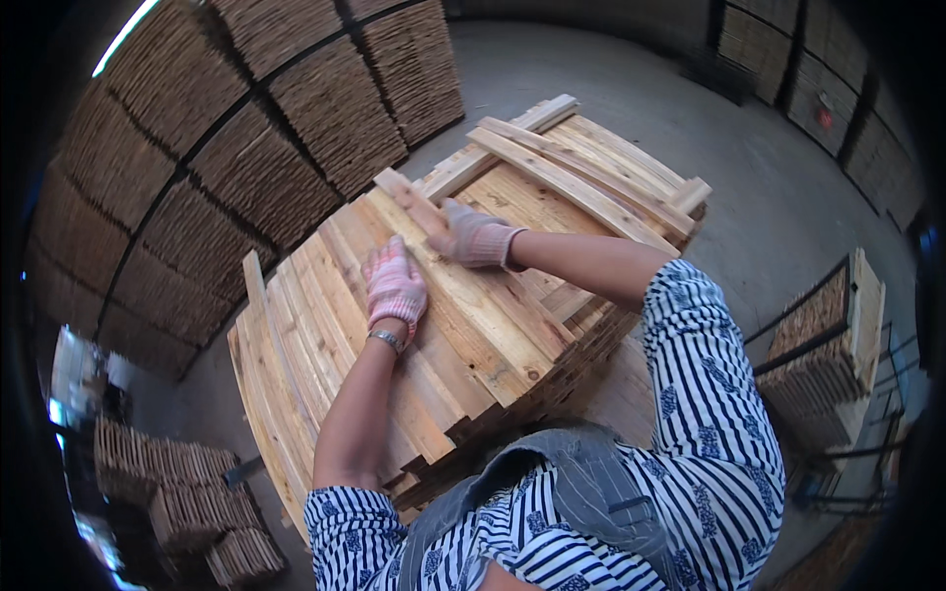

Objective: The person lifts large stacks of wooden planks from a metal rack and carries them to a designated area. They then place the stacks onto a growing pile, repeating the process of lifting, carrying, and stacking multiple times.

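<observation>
In front of me is a broad stack of wooden boards (330, 325), its top layer laid side by side. My left hand (396, 283), in a pink and white knit glove, lies on the top boards with its fingers stretched out, holding nothing. To its right, my gloved right hand (478, 236) is closed around a reddish wooden board (412, 200) whose far end sticks out past its fingers. Some of the right fingers are slightly blurred. Two narrow boards (581, 182) lie on the right part of the stack, resting on a crosswise strip (458, 175).
Tall strapped board stacks (305, 118) stand along the far left. Lower piles (187, 492) are at the near left, and a strapped bundle (813, 335) stands on the right. More stacks (788, 59) line the far right, beyond the concrete floor (641, 79).
</observation>
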`<state>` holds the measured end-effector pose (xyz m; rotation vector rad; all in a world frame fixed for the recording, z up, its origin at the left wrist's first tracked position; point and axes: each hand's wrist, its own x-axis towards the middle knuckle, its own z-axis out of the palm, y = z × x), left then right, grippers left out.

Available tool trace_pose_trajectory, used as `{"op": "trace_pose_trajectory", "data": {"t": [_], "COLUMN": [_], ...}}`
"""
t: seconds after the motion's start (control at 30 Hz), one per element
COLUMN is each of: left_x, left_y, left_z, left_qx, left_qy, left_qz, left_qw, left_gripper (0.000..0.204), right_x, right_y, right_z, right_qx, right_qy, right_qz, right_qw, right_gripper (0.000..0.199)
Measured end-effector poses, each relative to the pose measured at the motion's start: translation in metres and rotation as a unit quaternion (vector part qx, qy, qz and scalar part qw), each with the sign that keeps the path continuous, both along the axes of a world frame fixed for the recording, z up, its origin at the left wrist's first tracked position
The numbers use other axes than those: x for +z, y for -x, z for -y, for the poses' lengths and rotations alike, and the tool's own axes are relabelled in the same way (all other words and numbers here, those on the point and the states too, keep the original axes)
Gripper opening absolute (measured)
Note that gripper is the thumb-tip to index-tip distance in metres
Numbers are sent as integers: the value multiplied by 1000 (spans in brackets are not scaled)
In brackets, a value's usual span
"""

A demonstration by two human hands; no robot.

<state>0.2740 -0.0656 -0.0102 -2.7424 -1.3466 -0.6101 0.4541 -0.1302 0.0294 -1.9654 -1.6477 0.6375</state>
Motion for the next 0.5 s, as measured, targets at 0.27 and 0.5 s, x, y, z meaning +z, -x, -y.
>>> {"op": "trace_pose_trajectory", "data": {"t": [0.27,0.5], "left_x": [9,11], "left_y": [-10,-20], "left_z": [7,5], "left_qx": [-12,-35], "left_qy": [25,-11], "left_qz": [1,5], "left_qw": [1000,999], "left_gripper": [47,44], "right_x": [37,-8], "right_y": [-94,-174], "right_z": [5,40], "right_qx": [39,-182], "right_qy": [-48,-4], "right_qz": [169,339], "right_qw": [984,923], "right_gripper": [64,51]}}
